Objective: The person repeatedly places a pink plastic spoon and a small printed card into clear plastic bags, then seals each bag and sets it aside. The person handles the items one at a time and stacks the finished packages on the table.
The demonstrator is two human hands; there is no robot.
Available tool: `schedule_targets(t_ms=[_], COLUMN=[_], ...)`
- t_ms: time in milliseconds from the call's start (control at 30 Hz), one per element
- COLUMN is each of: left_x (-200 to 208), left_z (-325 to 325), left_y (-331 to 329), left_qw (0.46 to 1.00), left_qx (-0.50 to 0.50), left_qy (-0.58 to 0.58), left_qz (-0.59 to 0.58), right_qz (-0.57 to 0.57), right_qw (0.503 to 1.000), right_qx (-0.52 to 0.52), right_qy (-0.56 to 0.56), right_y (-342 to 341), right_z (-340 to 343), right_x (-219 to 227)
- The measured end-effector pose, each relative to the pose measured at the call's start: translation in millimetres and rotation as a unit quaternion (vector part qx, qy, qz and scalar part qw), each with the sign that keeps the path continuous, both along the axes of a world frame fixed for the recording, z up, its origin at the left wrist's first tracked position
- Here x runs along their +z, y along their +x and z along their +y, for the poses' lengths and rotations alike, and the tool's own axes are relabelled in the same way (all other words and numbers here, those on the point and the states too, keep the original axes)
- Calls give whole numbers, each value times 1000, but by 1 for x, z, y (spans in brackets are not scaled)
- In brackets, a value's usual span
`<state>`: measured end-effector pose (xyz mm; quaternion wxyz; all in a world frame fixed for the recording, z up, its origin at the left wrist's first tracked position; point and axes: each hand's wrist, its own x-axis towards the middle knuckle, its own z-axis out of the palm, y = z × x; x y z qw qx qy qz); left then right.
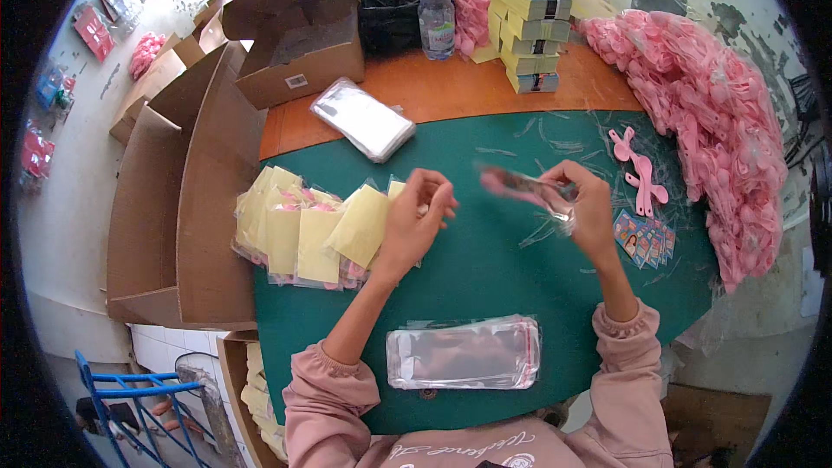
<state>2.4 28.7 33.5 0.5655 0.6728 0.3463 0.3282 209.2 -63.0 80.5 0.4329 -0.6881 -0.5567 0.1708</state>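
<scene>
My right hand (589,206) is closed on a clear plastic packet (530,191) with something pink inside. The packet's far end is smeared by motion. My left hand (419,218) hovers beside a heap of filled packets, its fingers curled inward; whether anything small sits in them is hidden. Those filled packets (314,247) hold yellow cards and pink pieces, overlapping on the green table mat (485,273). In front of me lies a stack of clear plastic bags (464,355). Right of my right hand are pink spoons (642,175) and several small printed cards (645,239).
A large heap of bagged pink spoons (711,121) lines the right side. At the back stand stacked card bundles (530,35), a water bottle (435,9) and an open cardboard box (299,43). Another bag stack (364,120) lies back left. Tall cardboard boxes (204,199) border the left edge.
</scene>
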Motion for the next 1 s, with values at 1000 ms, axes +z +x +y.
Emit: schedule_targets(t_ms=[1000], left_x=[-22], left_z=[-20], left_y=[0], left_qw=[944], left_qx=[-114], left_qy=[-310], left_qz=[0], right_qz=[-191], right_qw=[945], right_qx=[264], right_qy=[-13], right_y=[-42], right_z=[2], right_x=[-46])
